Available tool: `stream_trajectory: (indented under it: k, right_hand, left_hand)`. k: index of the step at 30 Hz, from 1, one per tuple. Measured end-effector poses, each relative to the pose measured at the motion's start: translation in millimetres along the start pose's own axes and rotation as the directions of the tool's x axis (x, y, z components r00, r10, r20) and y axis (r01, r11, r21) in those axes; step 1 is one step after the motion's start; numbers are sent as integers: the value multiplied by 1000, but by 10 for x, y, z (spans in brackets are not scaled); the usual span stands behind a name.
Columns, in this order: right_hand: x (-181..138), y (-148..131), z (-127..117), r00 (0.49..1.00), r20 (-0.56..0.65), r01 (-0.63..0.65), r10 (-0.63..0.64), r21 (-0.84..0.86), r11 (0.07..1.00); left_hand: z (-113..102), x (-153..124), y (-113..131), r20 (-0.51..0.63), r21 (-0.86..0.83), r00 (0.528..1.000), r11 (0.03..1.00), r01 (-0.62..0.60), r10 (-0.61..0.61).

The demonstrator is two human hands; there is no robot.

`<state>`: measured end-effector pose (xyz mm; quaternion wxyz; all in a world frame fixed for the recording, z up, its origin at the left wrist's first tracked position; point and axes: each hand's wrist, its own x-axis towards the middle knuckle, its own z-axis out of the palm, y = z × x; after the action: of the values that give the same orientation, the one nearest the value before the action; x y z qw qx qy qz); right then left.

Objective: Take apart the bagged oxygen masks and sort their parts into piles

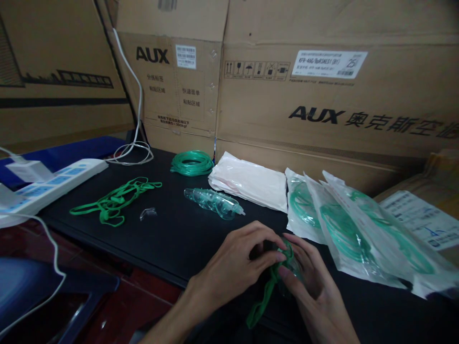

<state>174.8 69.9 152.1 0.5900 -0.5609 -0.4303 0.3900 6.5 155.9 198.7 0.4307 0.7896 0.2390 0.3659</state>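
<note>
Both my hands meet low in the middle of the black table (172, 239). My left hand (236, 260) pinches a green elastic strap (265, 294) that hangs down from my fingers. My right hand (304, 277) cups a clear plastic mask (292, 265), mostly hidden under my fingers, with the strap running into it. Just beyond my hands lies another clear mask (213, 203).
A pile of green straps (114, 200) and a small clear clip (147, 213) lie at the left. A coil of green tubing (191, 163), a stack of white pouches (251, 184) and sealed bags with green tubing (355, 229) sit behind. A white power strip (46, 186) is far left; cardboard boxes (322, 95) form the back.
</note>
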Motion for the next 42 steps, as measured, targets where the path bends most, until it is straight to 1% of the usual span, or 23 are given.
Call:
stream_trajectory:
  k: [3, 7, 10, 16, 20, 23, 25, 28, 31, 34, 36, 39, 42]
  right_hand:
    - [-8, -6, -1, 1000, -11, -10, 10, -15, 1000]
    - [-24, 7, -22, 999, 32, 19, -17, -82, 996]
    - [-22, 33, -43, 997, 51, 69, -62, -159, 985]
    - [-10, 72, -50, 985, 35, 173, -170, -293, 940]
    - [-40, 34, -19, 963, 60, 264, -263, -401, 877]
    - [-52, 18, 6, 929, 131, 367, -347, -463, 807]
    - [-52, 25, 20, 902, 171, 425, -396, -506, 750]
    - [-51, 49, 44, 878, 179, 457, -444, -590, 666]
    - [-53, 76, 69, 865, 142, 440, -481, -674, 593]
    - [-51, 96, 85, 869, 52, 365, -492, -738, 567]
    - [-48, 99, 87, 877, -36, 286, -478, -761, 583]
    - [-43, 90, 76, 892, -181, 143, -415, -758, 636]
    - [-38, 82, 50, 903, -254, 51, -346, -737, 674]
  left_hand:
    - [14, -10, -12, -15, 72, 999, 997, 39, -38]
    - [25, -20, -35, 27, 105, 999, 994, 28, -31]
    - [27, -20, -38, 43, 106, 999, 994, 28, -33]
    - [12, -16, 17, 60, 71, 996, 995, 67, -71]
    - [-6, -19, 53, 125, 14, 987, 995, 101, -102]
    - [-9, -22, 49, 150, -17, 979, 990, 142, -138]
    - [-2, -24, 35, 162, -10, 974, 987, 160, -156]
    - [15, -27, 14, 179, 24, 973, 989, 143, -145]
    - [22, -26, 13, 174, 39, 977, 993, 115, -120]
    - [17, -22, 29, 178, 8, 978, 994, 112, -112]
    - [12, -21, 41, 185, -20, 977, 993, 115, -110]
    - [13, -27, 43, 212, -62, 974, 994, 95, -80]
    - [21, -41, 24, 245, -103, 969, 993, 52, -25]
